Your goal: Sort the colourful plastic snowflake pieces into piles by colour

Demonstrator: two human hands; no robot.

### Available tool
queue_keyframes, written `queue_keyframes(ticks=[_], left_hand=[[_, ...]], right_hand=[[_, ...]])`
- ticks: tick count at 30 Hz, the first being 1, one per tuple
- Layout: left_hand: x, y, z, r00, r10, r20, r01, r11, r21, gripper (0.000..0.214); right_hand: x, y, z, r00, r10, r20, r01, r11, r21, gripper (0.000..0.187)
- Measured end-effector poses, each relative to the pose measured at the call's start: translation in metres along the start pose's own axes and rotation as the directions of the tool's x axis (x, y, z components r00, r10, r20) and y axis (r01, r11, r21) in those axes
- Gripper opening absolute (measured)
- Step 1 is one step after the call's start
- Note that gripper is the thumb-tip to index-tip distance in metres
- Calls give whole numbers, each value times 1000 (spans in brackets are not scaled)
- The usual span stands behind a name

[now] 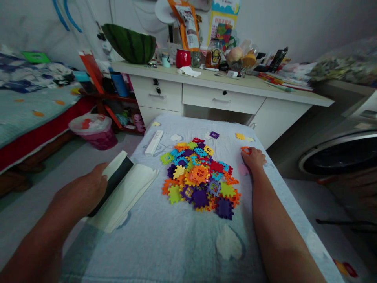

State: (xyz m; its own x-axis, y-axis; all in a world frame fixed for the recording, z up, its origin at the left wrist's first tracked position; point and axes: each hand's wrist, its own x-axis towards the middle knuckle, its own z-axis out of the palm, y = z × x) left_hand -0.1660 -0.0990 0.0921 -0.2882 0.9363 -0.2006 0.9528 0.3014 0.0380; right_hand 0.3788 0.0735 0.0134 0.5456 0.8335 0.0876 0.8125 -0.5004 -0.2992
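A folded white-and-black paper bag [123, 184] is gripped by the left hand [85, 192], fingers closed over its edge, at the left side of the blue-clothed table [176, 243]. Beside the heap of colourful plastic tiles [200, 177], an orange plastic tile [246, 149] is touched, perhaps pinched, by the right hand [253, 159].

Counts by the hands
One heap of plastic tiles [200, 177] between both hands, too many to count; one white remote [154, 142] beyond the left hand [88, 188]; one orange tile [246, 149] at the right hand [253, 159].
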Motion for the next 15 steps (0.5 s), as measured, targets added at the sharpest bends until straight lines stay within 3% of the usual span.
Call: queue_keyframes(ticks=[4, 9, 15], left_hand=[[23, 11, 10, 999, -8, 34, 8, 1000, 6, 58], [19, 8, 8, 1000, -9, 18, 8, 999, 38, 72], [18, 10, 3, 998, -44, 43, 41, 997, 61, 71]], right_hand=[[-1, 1, 1, 1000, -11, -3, 11, 1000, 1, 55], [-1, 1, 3, 1000, -13, -19, 13, 1000, 5, 52], [-1, 1, 3, 1000, -21, -18, 21, 1000, 0, 52]])
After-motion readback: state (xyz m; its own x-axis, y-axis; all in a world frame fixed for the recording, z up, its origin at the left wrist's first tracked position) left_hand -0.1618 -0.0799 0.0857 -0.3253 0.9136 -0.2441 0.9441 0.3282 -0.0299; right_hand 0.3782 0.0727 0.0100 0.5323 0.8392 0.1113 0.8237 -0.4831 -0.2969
